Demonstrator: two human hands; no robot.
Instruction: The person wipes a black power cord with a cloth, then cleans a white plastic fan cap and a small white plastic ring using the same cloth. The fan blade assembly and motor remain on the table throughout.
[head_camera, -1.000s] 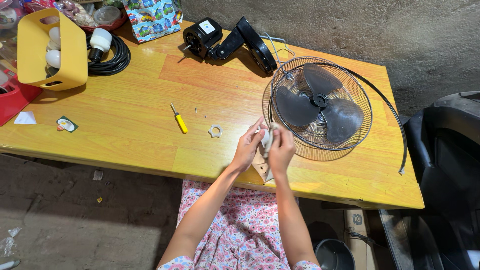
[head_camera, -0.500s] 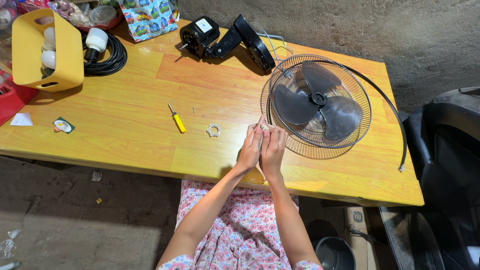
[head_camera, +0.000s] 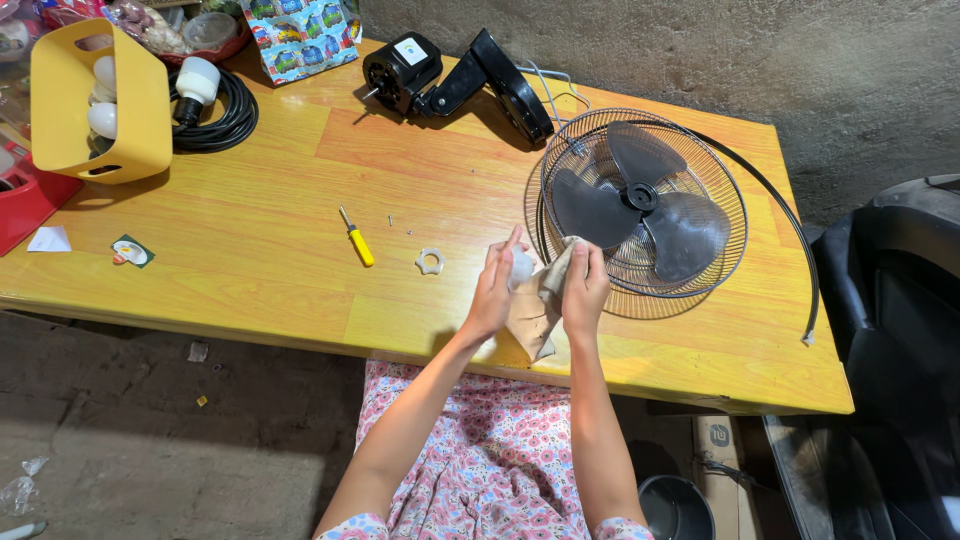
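Seen from above, a yellow wooden table (head_camera: 250, 250) runs across the frame, with a person seated at its near edge. At far left stand a yellow bin (head_camera: 80, 110) holding white bulbs (head_camera: 103, 95) and, just beside it, a coiled black cable (head_camera: 225, 120). Farther right on the bare tabletop lie a small yellow-handled screwdriver (head_camera: 356, 238) and a white ring-shaped nut (head_camera: 430, 261), apart from each other and from the hands. The left hand (head_camera: 497, 290) is raised over the near part of the table, forearm rising from the lap, fingers curled closed around a small white rounded part (head_camera: 521, 266), index finger pointing upward. The right hand (head_camera: 585, 290), just beside it, has its fingers folded shut on a beige cloth (head_camera: 537, 305), which is pressed against the white part and hangs down between the two wrists toward the table edge. The white part is smooth and pale, mostly covered by fingers and cloth, so its full shape cannot be told. Directly behind the hands rests a round wire fan guard (head_camera: 640, 215) with a grey three-blade fan blade (head_camera: 640, 200) lying in it; the guard's near rim is close to the right hand's knuckles. A black fan motor (head_camera: 400, 72) with its bracket sits at the far edge. Open tabletop lies left of the hands, between the nut and the near edge; to the right, a thin black hoop (head_camera: 790, 225) curves around the guard toward the table's right corner.
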